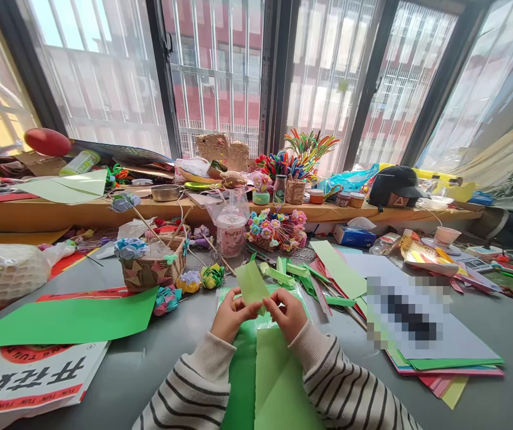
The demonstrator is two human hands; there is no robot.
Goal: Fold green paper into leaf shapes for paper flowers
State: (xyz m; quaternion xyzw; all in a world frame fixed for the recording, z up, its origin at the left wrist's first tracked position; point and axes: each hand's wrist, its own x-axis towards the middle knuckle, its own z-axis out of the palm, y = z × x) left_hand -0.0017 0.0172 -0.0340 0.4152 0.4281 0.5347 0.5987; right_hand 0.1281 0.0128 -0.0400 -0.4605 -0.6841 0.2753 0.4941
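Note:
My left hand (230, 315) and my right hand (288, 312) both pinch the lower end of a small strip of light green paper (251, 282), which stands up tilted away from me over the grey table (157, 358). Under my wrists lie larger green paper sheets (278, 382). Both arms wear striped sleeves. To the left sits a small woven basket (151, 272) with paper flowers on sticks; folded paper flowers (189, 283) lie beside it.
A big green sheet (68, 319) lies at left over a printed bag. A stack of coloured paper (435, 352) is at right, with green strips (301, 278) beyond my hands. A lidded cup (232, 233), flower basket (276, 230), tissue box (355, 236) and a cluttered windowsill shelf stand behind.

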